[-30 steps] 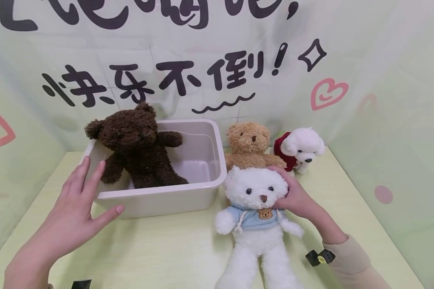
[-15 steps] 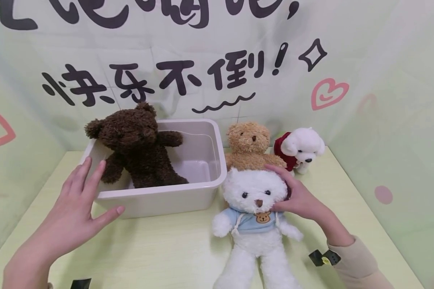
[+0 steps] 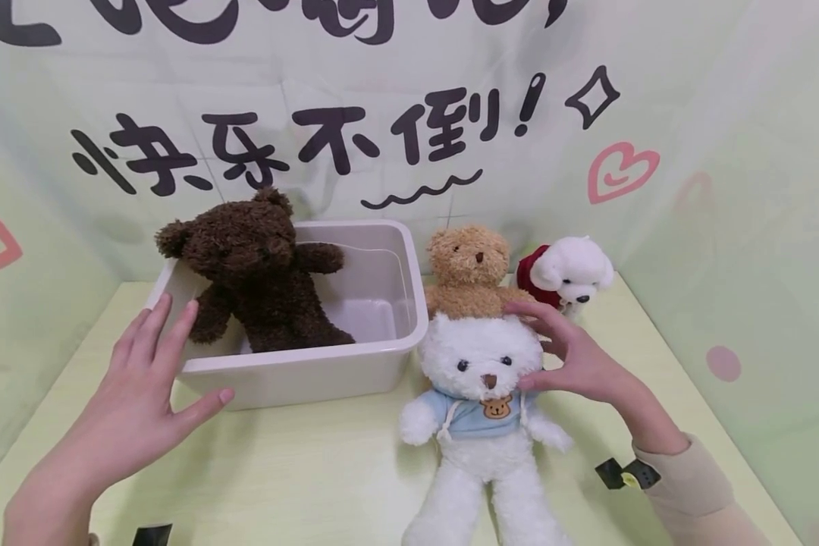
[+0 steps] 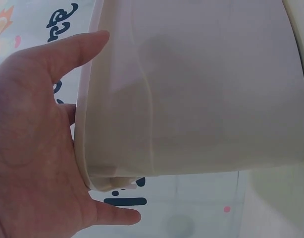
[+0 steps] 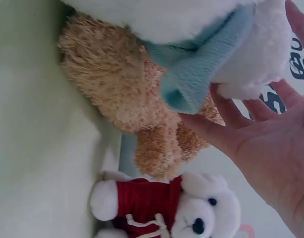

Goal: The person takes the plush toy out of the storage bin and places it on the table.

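Note:
A white teddy bear [image 3: 481,364] in a light blue hoodie sits upright on the table, legs toward me. My right hand [image 3: 583,364] is beside its head, fingers spread and loosely bent; in the right wrist view the fingertips are near the blue hood [image 5: 191,64], and contact is hard to tell. A dark brown teddy bear [image 3: 266,280] leans inside the pale grey tub [image 3: 300,375], its head above the rim. My left hand [image 3: 139,394] is at the tub's left front corner, fingers spread and straight. The left wrist view shows this hand along the tub's rim [image 4: 82,134].
Behind the white bear sits a tan teddy bear [image 3: 469,262], right of the tub. A white plush dog [image 3: 573,269] in a red top is farther right, near the back wall. Printed cloth walls [image 3: 723,189] enclose the light table [image 3: 300,470].
The white bear has shifted slightly left and tilted a little. My right hand has loosened from its head and drawn a little to the right. The left hand has stayed at the tub.

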The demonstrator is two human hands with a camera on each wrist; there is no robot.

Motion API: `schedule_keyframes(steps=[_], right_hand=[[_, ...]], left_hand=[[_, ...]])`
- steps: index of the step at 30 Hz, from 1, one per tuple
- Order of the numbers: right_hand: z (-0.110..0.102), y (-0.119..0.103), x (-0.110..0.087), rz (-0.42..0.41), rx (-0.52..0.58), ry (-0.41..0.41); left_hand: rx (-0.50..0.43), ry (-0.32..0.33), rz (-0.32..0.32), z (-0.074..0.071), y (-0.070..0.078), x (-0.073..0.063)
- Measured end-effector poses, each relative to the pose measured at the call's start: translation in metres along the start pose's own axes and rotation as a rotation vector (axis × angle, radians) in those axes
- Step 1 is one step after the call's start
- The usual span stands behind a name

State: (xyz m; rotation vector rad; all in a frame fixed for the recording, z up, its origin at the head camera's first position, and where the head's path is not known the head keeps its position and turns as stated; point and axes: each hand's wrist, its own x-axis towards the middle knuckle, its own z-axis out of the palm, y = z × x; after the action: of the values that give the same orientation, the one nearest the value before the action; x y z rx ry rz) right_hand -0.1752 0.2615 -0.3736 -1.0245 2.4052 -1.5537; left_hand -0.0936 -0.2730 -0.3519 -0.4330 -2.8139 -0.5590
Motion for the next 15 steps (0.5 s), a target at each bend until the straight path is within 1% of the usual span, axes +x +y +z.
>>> schedule_keyframes(steps=[7, 10, 15], right_hand=[[-0.010, -0.017, 0.018, -0.006, -0.036, -0.059], [-0.012, -0.029, 0.029, 0.010, -0.074, -0.057], [-0.015, -0.051, 0.051, -0.028, -0.158, -0.060]], left_hand=[[0.006, 0.017, 0.011, 0.000, -0.001, -0.004], [0.010, 0.023, 0.028, 0.001, -0.001, -0.003], [0.006, 0.022, 0.042, 0.001, 0.000, 0.001]])
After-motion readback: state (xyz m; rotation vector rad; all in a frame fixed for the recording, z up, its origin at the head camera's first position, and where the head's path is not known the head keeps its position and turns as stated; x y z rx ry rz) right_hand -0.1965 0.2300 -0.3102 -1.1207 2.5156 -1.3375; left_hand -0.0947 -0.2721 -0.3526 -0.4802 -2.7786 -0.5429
